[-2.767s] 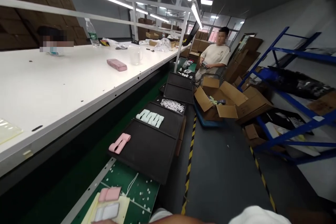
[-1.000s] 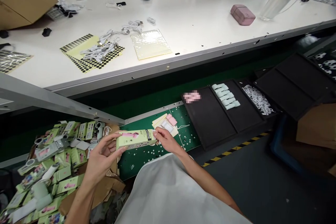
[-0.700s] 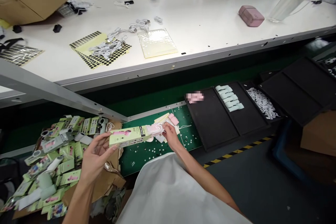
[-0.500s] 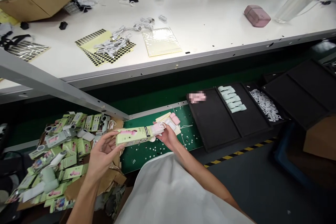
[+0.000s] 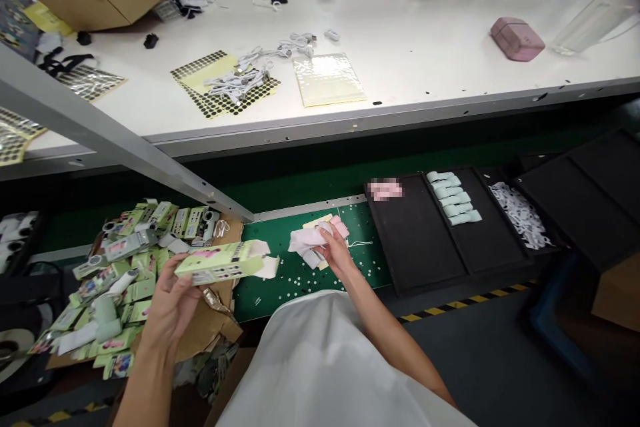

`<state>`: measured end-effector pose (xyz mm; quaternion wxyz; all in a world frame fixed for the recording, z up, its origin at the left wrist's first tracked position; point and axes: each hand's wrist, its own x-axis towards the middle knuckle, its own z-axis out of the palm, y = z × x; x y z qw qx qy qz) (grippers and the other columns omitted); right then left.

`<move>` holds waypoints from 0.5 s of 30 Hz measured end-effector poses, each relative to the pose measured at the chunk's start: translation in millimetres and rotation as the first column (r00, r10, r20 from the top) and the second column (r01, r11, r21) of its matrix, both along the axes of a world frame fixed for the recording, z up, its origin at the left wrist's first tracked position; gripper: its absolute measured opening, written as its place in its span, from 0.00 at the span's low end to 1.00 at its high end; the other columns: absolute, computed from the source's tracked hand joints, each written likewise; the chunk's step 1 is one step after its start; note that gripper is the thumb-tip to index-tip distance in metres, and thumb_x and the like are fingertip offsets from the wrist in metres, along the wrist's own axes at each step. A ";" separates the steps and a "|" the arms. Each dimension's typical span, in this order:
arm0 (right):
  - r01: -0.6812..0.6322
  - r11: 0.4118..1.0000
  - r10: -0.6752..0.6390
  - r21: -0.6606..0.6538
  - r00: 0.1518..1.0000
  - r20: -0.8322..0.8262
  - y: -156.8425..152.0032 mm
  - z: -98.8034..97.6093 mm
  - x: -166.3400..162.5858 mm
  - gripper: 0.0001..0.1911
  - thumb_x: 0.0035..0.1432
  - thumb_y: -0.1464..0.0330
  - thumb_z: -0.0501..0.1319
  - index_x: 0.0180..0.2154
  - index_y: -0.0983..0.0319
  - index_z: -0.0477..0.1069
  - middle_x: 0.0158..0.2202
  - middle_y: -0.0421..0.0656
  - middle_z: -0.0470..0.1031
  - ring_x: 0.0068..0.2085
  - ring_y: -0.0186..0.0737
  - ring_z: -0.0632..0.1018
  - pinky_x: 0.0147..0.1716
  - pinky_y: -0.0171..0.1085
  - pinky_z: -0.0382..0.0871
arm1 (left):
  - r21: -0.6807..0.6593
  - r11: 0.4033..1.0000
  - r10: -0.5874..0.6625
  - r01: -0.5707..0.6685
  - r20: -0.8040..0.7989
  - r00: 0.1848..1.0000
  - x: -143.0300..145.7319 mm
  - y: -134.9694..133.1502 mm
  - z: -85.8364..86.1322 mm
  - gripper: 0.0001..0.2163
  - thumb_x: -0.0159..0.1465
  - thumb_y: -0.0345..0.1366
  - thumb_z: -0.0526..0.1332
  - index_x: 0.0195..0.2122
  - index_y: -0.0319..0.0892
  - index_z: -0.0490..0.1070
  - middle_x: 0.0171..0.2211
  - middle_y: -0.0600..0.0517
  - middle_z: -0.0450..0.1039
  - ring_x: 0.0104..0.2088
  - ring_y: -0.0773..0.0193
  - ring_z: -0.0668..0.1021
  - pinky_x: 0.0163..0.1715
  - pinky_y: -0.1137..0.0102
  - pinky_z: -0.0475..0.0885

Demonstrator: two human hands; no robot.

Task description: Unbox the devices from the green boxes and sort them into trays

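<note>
My left hand (image 5: 171, 297) grips a light green printed carton (image 5: 215, 263) with a pink handheld fan pictured on it. The carton lies level, and its white end flaps stand out on the right. Apart from it, my right hand (image 5: 339, 252) holds a pale pink item in a thin wrapper (image 5: 304, 239), its exact kind hard to make out. Beneath that hand, a yellowish sheet and a pink piece (image 5: 341, 225) rest on the green surface (image 5: 295, 287), partly covered. A white cord (image 5: 361, 243) trails out to the right.
A heap of green cartons and pale fans (image 5: 120, 287) lies at the left. Black trays (image 5: 415, 240) on the right hold mint-green pieces (image 5: 456, 199) and small white parts (image 5: 523, 217). A white table (image 5: 400, 47) bears cables (image 5: 240, 83) and dotted sticker sheets. A grey post (image 5: 165, 170) slants nearby.
The pale pink item has come out of the carton's right end. My left hand has drawn the carton left and my hands are now apart. The view has shifted slightly left.
</note>
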<state>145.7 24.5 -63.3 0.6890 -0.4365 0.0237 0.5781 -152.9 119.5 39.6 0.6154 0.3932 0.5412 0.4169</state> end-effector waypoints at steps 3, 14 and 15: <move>0.018 0.999 -0.018 -0.032 1.000 0.002 -2.1 -10.4 4.7 0.22 0.46 0.60 0.74 0.44 0.57 0.75 0.42 0.41 0.80 0.43 0.41 0.80 0.40 0.38 0.78 | 0.002 0.993 0.115 -0.117 0.159 0.981 -12.3 -2.9 -16.2 0.27 0.43 0.53 0.78 0.43 0.50 0.77 0.41 0.53 0.81 0.40 0.59 0.81 0.33 0.71 0.79; 0.071 0.979 -0.083 -0.189 0.995 -0.058 -6.9 -34.5 -5.5 0.16 0.55 0.63 0.70 0.46 0.56 0.75 0.44 0.43 0.83 0.45 0.45 0.83 0.41 0.42 0.82 | -0.207 0.922 0.385 -0.326 0.432 0.815 -12.8 -23.0 -62.1 0.17 0.57 0.50 0.70 0.41 0.43 0.80 0.39 0.47 0.83 0.36 0.57 0.83 0.44 0.62 0.80; 0.069 0.977 -0.084 -0.199 0.994 -0.068 -6.3 -35.9 -6.7 0.15 0.56 0.64 0.69 0.46 0.56 0.74 0.43 0.43 0.83 0.44 0.44 0.83 0.41 0.42 0.82 | -0.204 0.929 0.368 -0.308 0.446 0.816 -12.2 -22.3 -60.5 0.16 0.57 0.48 0.71 0.41 0.43 0.80 0.40 0.47 0.83 0.37 0.56 0.83 0.43 0.63 0.80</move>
